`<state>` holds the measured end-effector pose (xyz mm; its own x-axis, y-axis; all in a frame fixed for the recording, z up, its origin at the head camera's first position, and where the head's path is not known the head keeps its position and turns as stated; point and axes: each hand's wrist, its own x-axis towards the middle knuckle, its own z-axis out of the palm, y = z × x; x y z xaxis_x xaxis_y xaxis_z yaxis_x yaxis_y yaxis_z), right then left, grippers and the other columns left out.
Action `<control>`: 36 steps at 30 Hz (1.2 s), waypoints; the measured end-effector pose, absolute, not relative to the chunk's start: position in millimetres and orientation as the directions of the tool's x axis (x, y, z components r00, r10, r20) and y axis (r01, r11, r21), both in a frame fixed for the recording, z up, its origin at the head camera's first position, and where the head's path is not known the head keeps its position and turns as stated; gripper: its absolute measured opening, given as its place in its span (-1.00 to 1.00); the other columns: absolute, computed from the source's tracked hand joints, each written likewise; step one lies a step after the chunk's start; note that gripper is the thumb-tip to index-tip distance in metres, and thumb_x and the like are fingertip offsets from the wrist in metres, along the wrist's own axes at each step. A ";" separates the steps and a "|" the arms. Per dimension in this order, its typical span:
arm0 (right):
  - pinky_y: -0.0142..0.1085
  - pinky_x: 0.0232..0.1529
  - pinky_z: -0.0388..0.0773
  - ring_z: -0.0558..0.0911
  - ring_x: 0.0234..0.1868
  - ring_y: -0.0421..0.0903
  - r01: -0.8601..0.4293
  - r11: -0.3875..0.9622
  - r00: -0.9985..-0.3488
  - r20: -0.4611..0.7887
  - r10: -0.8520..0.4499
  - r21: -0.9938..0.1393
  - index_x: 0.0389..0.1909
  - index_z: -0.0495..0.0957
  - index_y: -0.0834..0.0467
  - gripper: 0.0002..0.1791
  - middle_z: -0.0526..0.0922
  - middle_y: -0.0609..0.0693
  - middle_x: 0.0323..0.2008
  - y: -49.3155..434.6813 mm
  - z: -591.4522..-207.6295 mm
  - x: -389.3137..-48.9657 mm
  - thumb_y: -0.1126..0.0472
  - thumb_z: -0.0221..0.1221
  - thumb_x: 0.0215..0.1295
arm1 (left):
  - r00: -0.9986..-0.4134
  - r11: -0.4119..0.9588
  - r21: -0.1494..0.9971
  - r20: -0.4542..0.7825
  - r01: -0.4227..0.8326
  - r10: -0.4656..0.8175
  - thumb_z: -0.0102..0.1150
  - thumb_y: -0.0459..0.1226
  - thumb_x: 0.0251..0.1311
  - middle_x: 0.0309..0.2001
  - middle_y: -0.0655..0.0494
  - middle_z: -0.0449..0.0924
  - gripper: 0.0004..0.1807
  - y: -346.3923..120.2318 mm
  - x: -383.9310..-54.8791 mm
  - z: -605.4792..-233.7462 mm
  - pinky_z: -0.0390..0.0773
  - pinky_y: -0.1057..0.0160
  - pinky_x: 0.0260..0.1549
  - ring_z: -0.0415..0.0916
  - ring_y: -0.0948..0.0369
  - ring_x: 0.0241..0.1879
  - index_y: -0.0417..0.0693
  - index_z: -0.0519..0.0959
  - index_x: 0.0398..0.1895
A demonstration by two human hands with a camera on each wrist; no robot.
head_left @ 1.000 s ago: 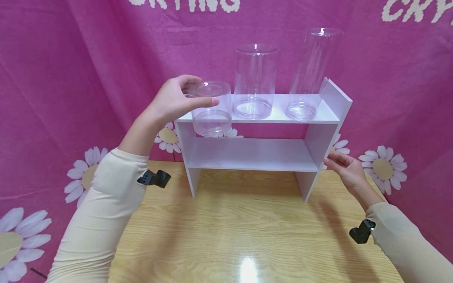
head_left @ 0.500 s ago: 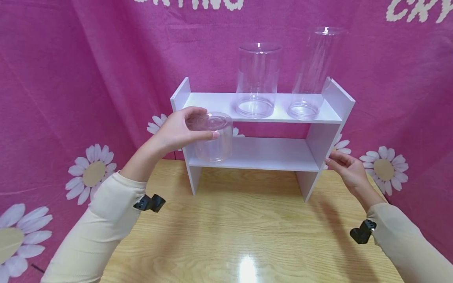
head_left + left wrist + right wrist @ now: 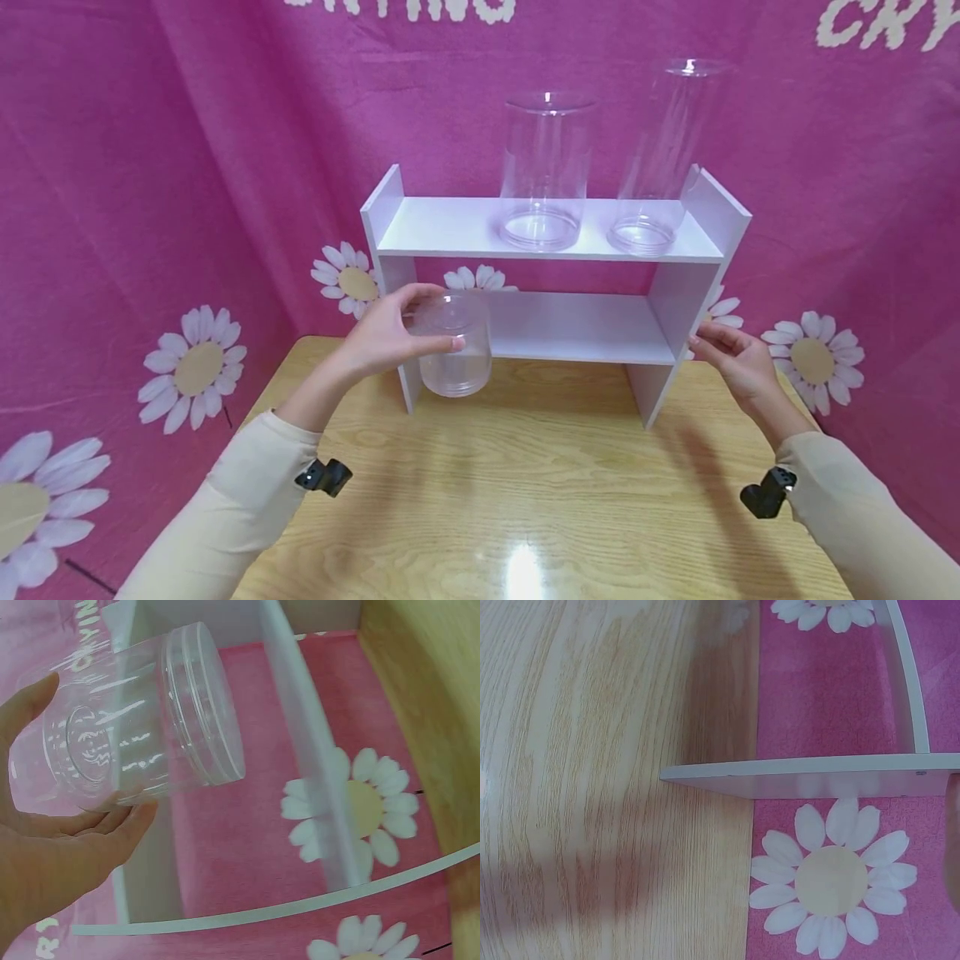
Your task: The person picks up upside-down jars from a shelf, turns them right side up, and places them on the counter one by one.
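My left hand [image 3: 390, 329] grips a short clear round jar [image 3: 456, 373] from its left side, thumb across the front and fingers behind. In the left wrist view, the jar [image 3: 139, 724] shows a ridged band at its lower end and rings on the end nearer the hand. It is held in front of the lower left of a white two-tier shelf [image 3: 577, 325], overlapping the lower board in the head view. My right hand [image 3: 738, 362] touches the outer side of the shelf's right panel [image 3: 686, 308] with its fingertips; in its wrist view only a finger [image 3: 953, 840] shows.
On the top board stand a wide clear cylinder [image 3: 543, 175], mid-board, and a taller, narrower one [image 3: 656, 167] at the right. The shelf stands at the back of a wooden table [image 3: 465, 492]. A pink daisy-patterned cloth [image 3: 247, 150] hangs behind.
My left hand has brought the jar down from the top board's level to the front of the lower board. The right hand has stayed at the shelf's side panel.
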<state>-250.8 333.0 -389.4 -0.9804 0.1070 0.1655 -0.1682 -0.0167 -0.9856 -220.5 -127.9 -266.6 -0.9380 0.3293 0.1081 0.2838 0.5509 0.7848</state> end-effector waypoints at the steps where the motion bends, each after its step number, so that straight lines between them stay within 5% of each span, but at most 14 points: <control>1: -0.69 -0.31 0.56 0.62 -0.38 -0.51 -0.166 -0.007 -0.980 0.164 0.109 -0.986 -0.36 0.66 -0.19 -0.71 0.70 -0.39 -0.45 332.7 -389.3 -250.5 0.35 0.24 0.22 | -0.937 0.552 0.782 0.113 0.288 0.330 0.44 -0.13 -0.08 0.26 -0.08 0.42 -0.16 -128.1 -220.2 -270.5 0.42 -0.01 0.28 0.39 -0.01 0.24 -0.11 0.31 0.32; 26: -0.75 -0.25 0.53 0.61 -0.32 -0.54 -0.153 0.058 -0.971 0.161 0.177 -0.986 -0.21 0.64 -0.14 -0.79 0.69 -0.45 -0.35 330.1 -391.4 -237.1 0.23 0.30 0.19 | -0.928 0.563 0.755 0.163 0.335 0.335 0.47 -0.10 -0.10 0.27 -0.08 0.43 -0.11 -132.8 -212.6 -321.5 0.53 -0.03 0.18 0.45 -0.05 0.22 -0.14 0.30 0.33; 36: -0.69 -0.30 0.57 0.65 -0.37 -0.46 -0.325 -0.034 -0.904 0.300 0.304 -0.945 -0.27 0.69 0.00 -0.74 0.74 -0.34 -0.38 311.6 -385.3 -217.8 0.44 0.28 0.13 | -0.927 0.567 0.751 0.164 0.338 0.336 0.46 -0.10 -0.07 0.26 -0.12 0.44 -0.11 -137.3 -209.7 -328.5 0.49 -0.06 0.22 0.44 -0.09 0.23 -0.18 0.28 0.34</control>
<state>-217.8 311.6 -385.3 -0.9043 0.3036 0.3000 -0.3249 -0.0338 -0.9452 -209.7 -137.3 -328.5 -0.9273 0.3365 0.1638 0.3385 0.5671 0.7509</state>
